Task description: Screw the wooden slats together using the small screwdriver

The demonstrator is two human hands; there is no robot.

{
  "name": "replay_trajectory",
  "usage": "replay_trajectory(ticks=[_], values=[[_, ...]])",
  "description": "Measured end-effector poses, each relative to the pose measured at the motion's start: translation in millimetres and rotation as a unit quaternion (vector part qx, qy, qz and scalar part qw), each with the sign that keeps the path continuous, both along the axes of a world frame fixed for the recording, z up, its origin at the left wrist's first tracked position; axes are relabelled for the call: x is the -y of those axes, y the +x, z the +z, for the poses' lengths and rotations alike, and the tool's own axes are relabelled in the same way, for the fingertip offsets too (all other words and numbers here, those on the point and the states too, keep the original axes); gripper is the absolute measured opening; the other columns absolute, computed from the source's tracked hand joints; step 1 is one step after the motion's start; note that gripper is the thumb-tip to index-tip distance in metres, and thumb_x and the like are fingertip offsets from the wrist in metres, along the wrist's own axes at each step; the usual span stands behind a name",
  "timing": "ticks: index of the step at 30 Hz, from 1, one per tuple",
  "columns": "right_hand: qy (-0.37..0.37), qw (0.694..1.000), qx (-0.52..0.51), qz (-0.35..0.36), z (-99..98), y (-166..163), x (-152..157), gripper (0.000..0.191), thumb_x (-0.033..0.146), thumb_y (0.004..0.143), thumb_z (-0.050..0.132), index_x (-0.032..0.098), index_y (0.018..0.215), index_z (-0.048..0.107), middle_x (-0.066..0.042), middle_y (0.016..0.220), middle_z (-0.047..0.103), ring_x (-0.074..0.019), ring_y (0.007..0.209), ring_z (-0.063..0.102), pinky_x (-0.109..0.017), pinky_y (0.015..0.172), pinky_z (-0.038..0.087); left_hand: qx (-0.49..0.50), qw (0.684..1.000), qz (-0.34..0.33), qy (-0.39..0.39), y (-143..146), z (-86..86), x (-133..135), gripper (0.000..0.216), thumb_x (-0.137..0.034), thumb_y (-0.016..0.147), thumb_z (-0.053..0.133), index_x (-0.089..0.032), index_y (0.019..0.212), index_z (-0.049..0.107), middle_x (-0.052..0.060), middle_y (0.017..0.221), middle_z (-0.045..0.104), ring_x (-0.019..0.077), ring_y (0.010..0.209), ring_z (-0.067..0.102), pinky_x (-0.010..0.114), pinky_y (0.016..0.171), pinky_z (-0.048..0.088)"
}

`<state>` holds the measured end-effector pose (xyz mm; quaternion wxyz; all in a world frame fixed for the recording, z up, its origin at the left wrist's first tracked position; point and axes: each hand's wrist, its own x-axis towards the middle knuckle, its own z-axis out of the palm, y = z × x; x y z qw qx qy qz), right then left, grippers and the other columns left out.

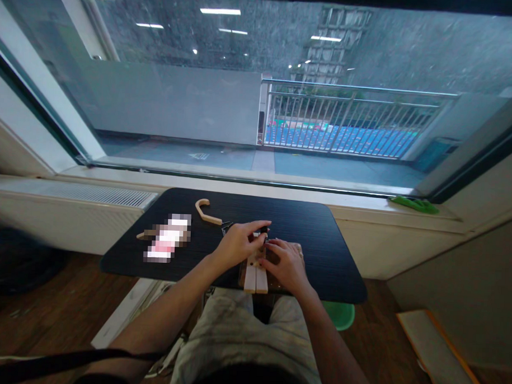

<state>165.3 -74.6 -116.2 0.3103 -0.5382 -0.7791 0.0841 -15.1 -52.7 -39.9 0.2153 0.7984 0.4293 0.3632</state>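
We pinch a small dark part (pixel 263 231) between our left hand (pixel 237 244) and right hand (pixel 285 263), just above the wooden assembly (pixel 253 273) at the black table (pixel 321 239)'s near edge; a curved wooden piece (pixel 205 211) lies farther left.

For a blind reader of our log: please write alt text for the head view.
Both hands, left hand and right hand, meet over pale wooden strips on a black table before a large window. A curved wooden piece lies left.
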Motion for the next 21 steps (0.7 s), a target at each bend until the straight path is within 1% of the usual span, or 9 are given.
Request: replay_trajectory(ticks=[6, 11, 13, 17, 21], values=[[0.008, 1.000, -0.002, 0.000, -1.1, 0.3, -0.6, 0.031, 0.041, 0.082, 0.073, 0.032, 0.112, 0.072, -0.005, 0.121, 0.069, -0.0278, 0.112, 0.062, -0.047, 0.099, 0.045, -0.001, 1.000, -0.004, -0.008, 0.4, 2.9, 0.6, 0.036, -0.019, 0.087, 0.054, -0.018, 0.120, 0.068, 0.005, 0.099, 0.078, 0.0120, 0.062, 0.065, 0.023, 0.066, 0.053], [0.005, 1.000, 0.003, 0.001, 0.1, 0.5, -0.5, 0.031, 0.041, 0.082, 0.073, 0.031, 0.111, 0.072, -0.006, 0.122, 0.068, -0.0278, 0.113, 0.061, -0.046, 0.099, 0.045, -0.009, 1.000, -0.022, -0.018, -1.1, 5.1, 0.0, 0.036, -0.018, 0.088, 0.052, -0.019, 0.121, 0.067, 0.004, 0.099, 0.078, 0.0122, 0.063, 0.065, 0.024, 0.068, 0.054], [0.004, 1.000, 0.007, 0.003, 0.5, 0.5, -0.4, 0.031, 0.041, 0.082, 0.074, 0.030, 0.111, 0.073, -0.006, 0.123, 0.068, -0.0279, 0.113, 0.062, -0.046, 0.098, 0.045, -0.005, 0.999, -0.036, -0.024, -1.6, 6.0, -0.3, 0.036, -0.017, 0.090, 0.051, -0.019, 0.123, 0.066, 0.005, 0.103, 0.077, 0.0141, 0.071, 0.069, 0.026, 0.073, 0.055], [0.010, 1.000, 0.011, 0.002, 0.6, 0.0, -0.3, 0.030, 0.041, 0.082, 0.073, 0.030, 0.110, 0.073, -0.006, 0.123, 0.068, -0.0280, 0.112, 0.062, -0.046, 0.097, 0.046, 0.011, 0.997, -0.065, -0.038, -1.6, 6.4, -1.6, 0.035, -0.015, 0.091, 0.049, -0.021, 0.122, 0.065, 0.005, 0.111, 0.076, 0.0183, 0.097, 0.071, 0.030, 0.088, 0.055], [0.009, 1.000, 0.013, 0.002, -0.1, -0.1, -0.6, 0.029, 0.041, 0.082, 0.072, 0.030, 0.109, 0.073, -0.006, 0.122, 0.068, -0.0273, 0.112, 0.062, -0.045, 0.097, 0.045, 0.022, 0.995, -0.077, -0.057, -1.7, 5.3, -2.5, 0.035, -0.015, 0.093, 0.047, -0.021, 0.122, 0.064, 0.005, 0.110, 0.075, 0.0180, 0.096, 0.071, 0.029, 0.087, 0.056]])
